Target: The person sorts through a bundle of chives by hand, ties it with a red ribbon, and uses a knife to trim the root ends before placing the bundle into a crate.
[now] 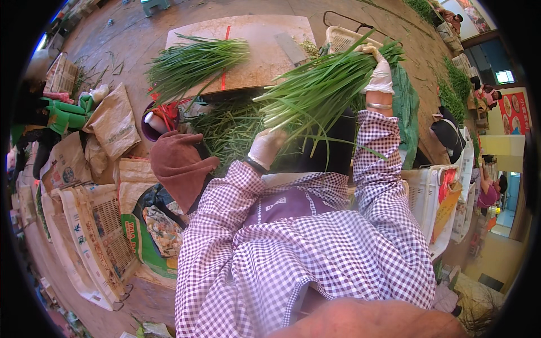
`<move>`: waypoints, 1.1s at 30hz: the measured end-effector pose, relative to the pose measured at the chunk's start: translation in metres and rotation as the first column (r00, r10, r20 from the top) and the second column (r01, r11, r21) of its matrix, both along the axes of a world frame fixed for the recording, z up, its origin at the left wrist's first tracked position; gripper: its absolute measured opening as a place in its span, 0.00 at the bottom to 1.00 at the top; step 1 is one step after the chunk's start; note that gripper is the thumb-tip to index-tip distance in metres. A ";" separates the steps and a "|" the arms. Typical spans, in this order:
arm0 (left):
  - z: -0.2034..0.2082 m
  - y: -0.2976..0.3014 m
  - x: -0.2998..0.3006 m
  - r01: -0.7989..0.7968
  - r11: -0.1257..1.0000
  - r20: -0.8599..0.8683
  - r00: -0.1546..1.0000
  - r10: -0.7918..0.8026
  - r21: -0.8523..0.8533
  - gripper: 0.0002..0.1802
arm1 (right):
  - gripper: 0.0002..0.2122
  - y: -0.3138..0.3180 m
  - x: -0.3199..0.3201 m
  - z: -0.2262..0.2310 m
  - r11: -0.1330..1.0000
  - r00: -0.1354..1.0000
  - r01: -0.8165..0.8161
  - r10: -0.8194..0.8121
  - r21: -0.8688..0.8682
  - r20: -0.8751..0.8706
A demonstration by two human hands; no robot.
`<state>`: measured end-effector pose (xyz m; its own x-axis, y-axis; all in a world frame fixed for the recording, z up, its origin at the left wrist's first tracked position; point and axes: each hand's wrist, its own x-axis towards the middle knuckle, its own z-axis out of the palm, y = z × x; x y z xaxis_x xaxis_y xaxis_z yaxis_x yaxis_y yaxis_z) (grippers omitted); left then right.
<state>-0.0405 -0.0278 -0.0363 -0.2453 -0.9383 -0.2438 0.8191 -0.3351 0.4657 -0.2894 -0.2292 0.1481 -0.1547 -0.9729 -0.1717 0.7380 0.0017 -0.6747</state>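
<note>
A thick bunch of garlic chives (pixel 324 84) is held up over my lap, its white stem ends pointing to the lower left. Near its leafy end, my gloved right hand (pixel 377 66) is closed around it. My gloved left hand (pixel 267 147) is closed just below the white stem ends; whatever its fingers pinch is hidden. Another bunch of garlic chives (pixel 197 59) lies on the left of the low table (pixel 259 31). Loose green leaves (pixel 225 132) are heaped below the table's near edge.
A flat grey piece (pixel 290 48) lies on the table's right side. A purple bucket (pixel 151 130) stands at the left. Plastic crates (pixel 101 225) are at lower left, with another white crate (pixel 420 191) to my right. A green sack (pixel 404 112) hangs beside my right arm.
</note>
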 end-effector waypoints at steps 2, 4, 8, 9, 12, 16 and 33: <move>-0.022 0.004 0.015 0.034 0.994 0.272 0.960 -0.062 0.107 0.10 | 0.10 -0.003 -0.011 0.010 1.000 0.999 -0.029 0.029 -0.009 0.025; -0.031 0.003 0.033 0.156 0.965 0.647 0.718 -0.258 0.211 0.14 | 0.07 -0.003 -0.023 0.025 0.995 0.998 0.027 -0.022 -0.100 0.054; -0.042 0.003 0.055 0.306 0.843 0.832 -0.491 -0.258 0.442 0.18 | 0.06 -0.010 -0.024 0.026 0.985 0.996 0.077 -0.068 -0.155 0.058; -0.028 -0.004 0.041 0.337 0.851 0.861 -0.454 -0.228 0.403 0.18 | 0.06 -0.007 -0.037 0.032 0.978 0.995 0.099 -0.096 -0.181 0.026; -0.005 -0.001 0.032 0.358 0.928 0.908 -0.415 0.055 0.107 0.22 | 0.05 -0.009 -0.029 0.026 0.985 0.996 0.085 -0.081 -0.151 0.037; 0.014 -0.019 -0.002 0.365 0.924 0.982 0.184 0.047 -0.113 0.37 | 0.05 -0.003 -0.016 0.033 0.996 0.995 0.079 -0.075 -0.051 0.071; -0.060 -0.015 0.035 0.727 0.640 0.967 -0.156 -0.201 0.251 0.11 | 0.06 -0.007 -0.006 0.027 0.991 0.981 -0.068 0.088 -0.116 0.175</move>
<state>-0.0056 -0.0426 -0.0959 -0.4802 -0.7317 -0.4838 -0.6831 -0.0341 0.7295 -0.2953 -0.2365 0.1746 -0.0537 -0.9952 -0.0817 0.8473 -0.0021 -0.5311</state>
